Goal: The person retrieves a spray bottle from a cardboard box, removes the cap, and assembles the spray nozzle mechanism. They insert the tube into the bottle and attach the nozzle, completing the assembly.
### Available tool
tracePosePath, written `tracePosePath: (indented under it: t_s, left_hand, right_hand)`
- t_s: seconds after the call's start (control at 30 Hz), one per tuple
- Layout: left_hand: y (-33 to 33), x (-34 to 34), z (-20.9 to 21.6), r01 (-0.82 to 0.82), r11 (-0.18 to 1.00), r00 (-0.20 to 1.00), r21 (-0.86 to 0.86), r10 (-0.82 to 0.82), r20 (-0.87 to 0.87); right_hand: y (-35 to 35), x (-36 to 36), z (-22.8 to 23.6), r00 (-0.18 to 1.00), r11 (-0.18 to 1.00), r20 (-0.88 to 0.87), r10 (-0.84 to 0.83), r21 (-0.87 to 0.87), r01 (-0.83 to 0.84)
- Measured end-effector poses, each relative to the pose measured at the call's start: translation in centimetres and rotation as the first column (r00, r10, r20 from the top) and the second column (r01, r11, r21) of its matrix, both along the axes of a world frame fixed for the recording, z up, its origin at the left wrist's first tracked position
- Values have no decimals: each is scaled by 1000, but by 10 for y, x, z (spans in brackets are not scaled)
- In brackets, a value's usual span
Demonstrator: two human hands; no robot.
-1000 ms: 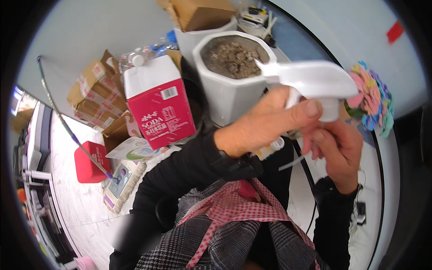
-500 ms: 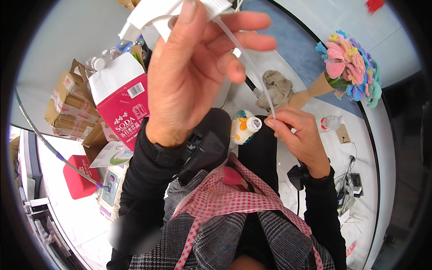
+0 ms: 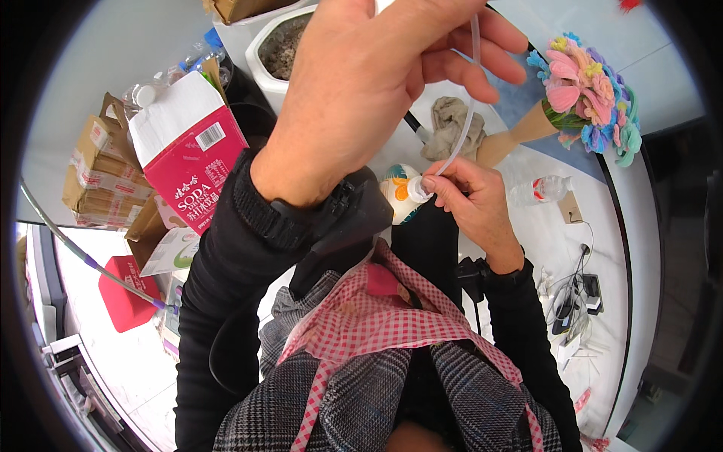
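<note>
At the top of the view is my left hand (image 3: 369, 98), its thumb and fingers curled around the white trigger spray head, which is now beyond the upper edge. A thin translucent dip tube (image 3: 468, 113) hangs down from it in a slight bend. My right hand (image 3: 482, 207) pinches the tube's lower end between thumb and forefinger, right at the mouth of a white bottle (image 3: 399, 192) with an orange and teal print. The fingertips partly cover the mouth, so how far the tube reaches in is hidden. The bottle leans toward my right hand, close to my dark-clad legs.
A pink and white carton (image 3: 199, 162) and brown boxes (image 3: 105, 181) stand left. A white planter (image 3: 263, 64) is behind. To the right are a crumpled cloth (image 3: 456, 124), a bouquet (image 3: 584, 98), a clear bottle (image 3: 552, 188) and cables (image 3: 576, 301).
My left hand has moved up and right, carrying the spray head out of view. My right hand has brought the tube's lower end leftward to the bottle mouth.
</note>
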State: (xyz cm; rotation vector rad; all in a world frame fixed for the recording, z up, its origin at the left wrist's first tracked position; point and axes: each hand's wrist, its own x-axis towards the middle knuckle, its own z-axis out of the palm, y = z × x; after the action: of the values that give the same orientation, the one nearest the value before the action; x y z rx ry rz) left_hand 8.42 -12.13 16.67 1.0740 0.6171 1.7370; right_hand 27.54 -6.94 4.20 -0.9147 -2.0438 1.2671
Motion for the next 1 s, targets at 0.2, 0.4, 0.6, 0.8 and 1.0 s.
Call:
tracePosePath:
  t_s: [0.2, 0.4, 0.6, 0.8, 1.0]
  left_hand:
    - [18, -1, -18, 35, 999, 999, 22, -34, -13]
    - [23, -6, -24, 86, 995, 991, 51, -91, 99]
    - [40, -23, -59, 18, 994, 998, 104, -24, 58]
    - [41, -44, -89, 163, 986, 912, 14, -157, 379]
    - [36, -50, -99, 110, 993, 965, 44, -117, 234]
  right_hand:
    - [1, 5, -6, 999, 996, -32, -41, -85, 38]
    - [1, 6, -13, 996, 992, -77, -47, -121, 37]
    - [-1, 4, -15, 995, 996, -82, -51, -84, 44]
    - [-2, 2, -14, 995, 998, -91, -44, -38, 41]
    - [-3, 2, -16, 993, 995, -100, -71, -70, 64]
